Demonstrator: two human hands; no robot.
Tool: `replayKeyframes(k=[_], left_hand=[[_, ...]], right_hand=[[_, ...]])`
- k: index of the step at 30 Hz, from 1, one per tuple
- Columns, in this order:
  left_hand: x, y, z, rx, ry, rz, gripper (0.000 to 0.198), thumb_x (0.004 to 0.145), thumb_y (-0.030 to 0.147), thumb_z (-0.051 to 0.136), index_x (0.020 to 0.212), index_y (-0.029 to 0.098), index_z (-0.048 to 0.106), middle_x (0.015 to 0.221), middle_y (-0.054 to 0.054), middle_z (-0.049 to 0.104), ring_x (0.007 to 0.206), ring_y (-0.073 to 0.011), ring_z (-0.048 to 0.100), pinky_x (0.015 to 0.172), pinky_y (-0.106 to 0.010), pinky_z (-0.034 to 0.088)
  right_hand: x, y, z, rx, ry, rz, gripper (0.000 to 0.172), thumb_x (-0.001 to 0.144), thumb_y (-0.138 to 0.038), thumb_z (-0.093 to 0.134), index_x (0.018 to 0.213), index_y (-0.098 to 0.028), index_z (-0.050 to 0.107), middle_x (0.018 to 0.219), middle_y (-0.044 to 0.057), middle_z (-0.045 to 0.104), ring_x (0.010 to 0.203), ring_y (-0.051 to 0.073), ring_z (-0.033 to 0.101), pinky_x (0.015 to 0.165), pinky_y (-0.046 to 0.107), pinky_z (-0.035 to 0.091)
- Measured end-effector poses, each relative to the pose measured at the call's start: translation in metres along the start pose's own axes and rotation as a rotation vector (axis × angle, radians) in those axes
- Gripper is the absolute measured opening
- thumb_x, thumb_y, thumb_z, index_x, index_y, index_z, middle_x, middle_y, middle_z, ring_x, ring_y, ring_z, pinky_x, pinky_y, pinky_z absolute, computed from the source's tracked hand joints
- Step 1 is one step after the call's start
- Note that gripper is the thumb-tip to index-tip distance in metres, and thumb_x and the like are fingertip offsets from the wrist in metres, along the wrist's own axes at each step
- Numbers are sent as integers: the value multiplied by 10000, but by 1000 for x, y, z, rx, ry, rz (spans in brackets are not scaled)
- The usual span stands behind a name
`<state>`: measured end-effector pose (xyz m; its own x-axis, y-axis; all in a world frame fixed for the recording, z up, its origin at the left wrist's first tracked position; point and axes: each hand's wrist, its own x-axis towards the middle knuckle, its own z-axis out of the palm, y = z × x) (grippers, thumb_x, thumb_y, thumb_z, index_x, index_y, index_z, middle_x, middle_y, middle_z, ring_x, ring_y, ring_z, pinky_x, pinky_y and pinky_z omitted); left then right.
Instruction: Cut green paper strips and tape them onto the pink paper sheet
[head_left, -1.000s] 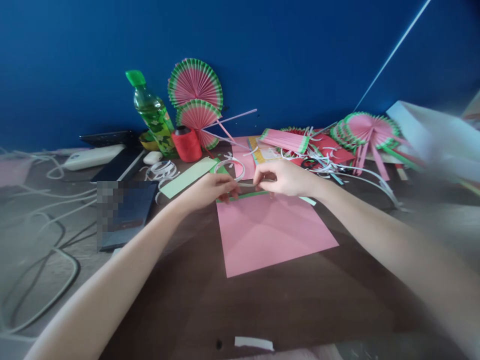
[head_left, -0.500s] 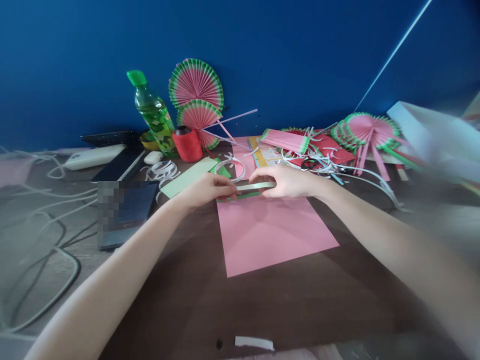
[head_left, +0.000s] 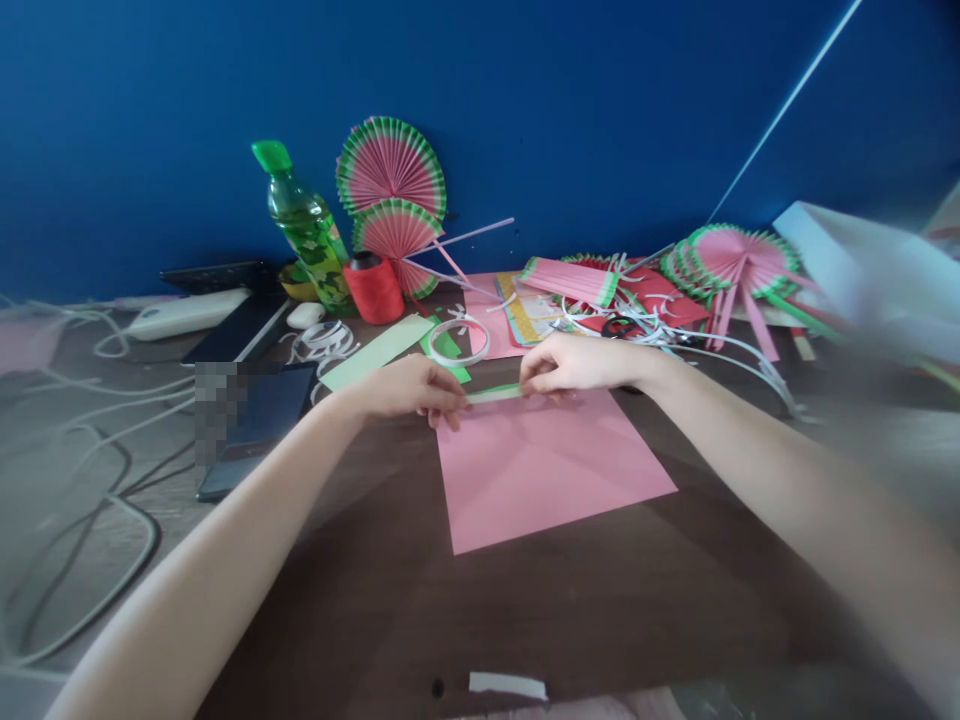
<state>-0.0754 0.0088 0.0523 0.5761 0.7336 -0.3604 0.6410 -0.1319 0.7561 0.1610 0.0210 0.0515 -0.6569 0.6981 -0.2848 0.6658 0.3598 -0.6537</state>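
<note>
A pink paper sheet [head_left: 547, 465] lies flat on the dark brown table [head_left: 525, 620] in front of me. Along its far edge runs a narrow pale green strip [head_left: 493, 394]. My left hand [head_left: 409, 388] pinches the strip's left end with fingers closed. My right hand [head_left: 574, 362] pinches its right end, fingers bent down onto the sheet's top edge. Both hands hold the strip right at the pink sheet's far edge.
Behind my hands lie a tape ring [head_left: 458, 341], a light green paper strip [head_left: 379, 352], white paper offcuts, a red thread spool [head_left: 373, 288], a green bottle [head_left: 304, 226] and several pink-and-green paper fans [head_left: 390, 168]. A dark phone [head_left: 255, 420] and cables lie left.
The strip, held a little above the sheet's top edge before, has come down onto that edge. Both hands moved slightly nearer and lower with it.
</note>
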Motion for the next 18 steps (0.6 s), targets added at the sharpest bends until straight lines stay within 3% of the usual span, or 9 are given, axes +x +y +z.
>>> replayKeyframes(k=[4,10,18], left_hand=[[-3,-1,-2,3,-89,-124,182,680,346,612,669,167,579,600,-25,688,467,-111,575,442,-194,348],[-5,-7,-8,69,-186,-233,280,693,424,589,607,166,524,522,-19,659,431,-99,543,452,-194,350],[-7,-13,-13,209,-207,-302,365,686,505,579,549,172,517,469,-15,632,371,-90,463,389,-207,287]], right_hand=[[-1,1,0,12,-43,93,154,718,-308,555,673,-161,564,528,3,612,426,92,510,474,225,402],[0,2,0,-45,-46,167,208,698,-348,576,619,-157,556,543,31,641,445,117,555,500,239,424],[0,12,-7,-82,-63,192,237,693,-374,543,626,-149,574,579,38,651,487,113,559,504,222,403]])
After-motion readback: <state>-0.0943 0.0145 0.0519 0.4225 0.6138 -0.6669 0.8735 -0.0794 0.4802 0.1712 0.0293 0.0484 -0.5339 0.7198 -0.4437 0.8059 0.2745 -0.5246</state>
